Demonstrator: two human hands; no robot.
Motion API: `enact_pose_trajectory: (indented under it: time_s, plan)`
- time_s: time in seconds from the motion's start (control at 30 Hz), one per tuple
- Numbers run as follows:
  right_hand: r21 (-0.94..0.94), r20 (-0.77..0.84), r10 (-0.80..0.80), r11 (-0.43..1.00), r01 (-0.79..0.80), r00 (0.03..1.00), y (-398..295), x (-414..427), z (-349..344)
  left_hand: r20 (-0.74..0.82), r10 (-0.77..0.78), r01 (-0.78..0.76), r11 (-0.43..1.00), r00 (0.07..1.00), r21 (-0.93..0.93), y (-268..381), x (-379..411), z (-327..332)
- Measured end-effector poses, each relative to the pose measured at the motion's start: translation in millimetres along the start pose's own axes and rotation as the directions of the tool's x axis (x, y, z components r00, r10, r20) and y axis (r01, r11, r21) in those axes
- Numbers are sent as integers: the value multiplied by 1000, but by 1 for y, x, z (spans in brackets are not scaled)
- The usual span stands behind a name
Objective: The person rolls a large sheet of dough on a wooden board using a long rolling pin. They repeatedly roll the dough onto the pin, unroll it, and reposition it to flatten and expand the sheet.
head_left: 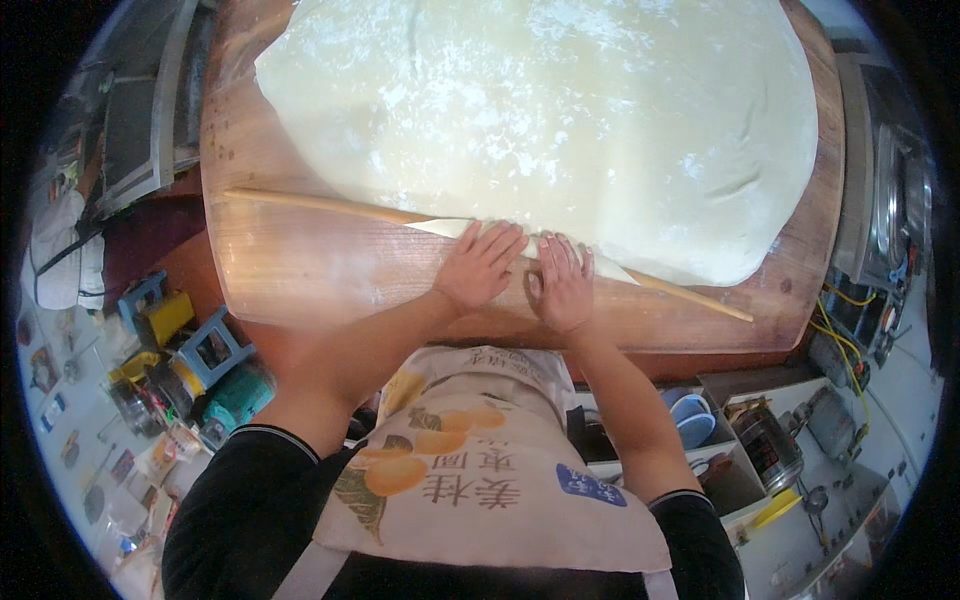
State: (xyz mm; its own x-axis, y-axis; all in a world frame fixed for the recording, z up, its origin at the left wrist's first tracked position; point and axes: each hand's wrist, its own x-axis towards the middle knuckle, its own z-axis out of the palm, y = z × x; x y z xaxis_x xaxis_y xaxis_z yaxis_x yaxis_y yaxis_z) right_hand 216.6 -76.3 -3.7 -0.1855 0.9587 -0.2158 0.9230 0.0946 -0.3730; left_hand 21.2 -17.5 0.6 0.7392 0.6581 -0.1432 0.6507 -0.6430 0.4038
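Note:
A very wide, thin sheet of dough (555, 127), dusted with flour, lies over a wooden board (322, 262). Its near edge is wrapped over the middle of a long, thin wooden rolling pin (690, 293), whose bare ends stick out to the left and right. My left hand (480, 266) presses its fingers on the wrapped dough left of the pin's middle. Close beside it, my right hand (562, 283) rests its fingertips on the same roll, thumb apart. Both hands lie flat over the roll, with fingers extended and not curled round the pin.
Left of the board are a metal-framed cabinet (161, 112), a blue plastic stool (214, 349) and mixed containers on the floor. Open box compartments (742, 450) stand below right, near yellow cables (844, 337). Metal equipment (889, 202) borders the right side.

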Motion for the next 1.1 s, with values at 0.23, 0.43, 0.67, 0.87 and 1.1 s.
enact_pose_trajectory:
  time_s: [0.23,0.43,0.67,0.87,1.1]
  plan:
    - [11,6,-5,1000,4,1000,-1,-12,8,15,-53,53,999,998,-6,10,-10,3]
    - [-187,-39,80,979,-86,996,30,107,-53,-162,-107,126,986,981,111,-33,103,-32]
    - [-22,237,9,1000,-4,972,11,32,-24,233,-188,193,981,954,0,4,51,-27]
    - [-216,-64,-34,976,19,997,43,127,-59,-105,-237,245,966,966,75,-37,128,-38]
    - [-54,231,-55,996,69,971,16,44,-18,53,-216,220,972,975,-79,-6,52,-9]
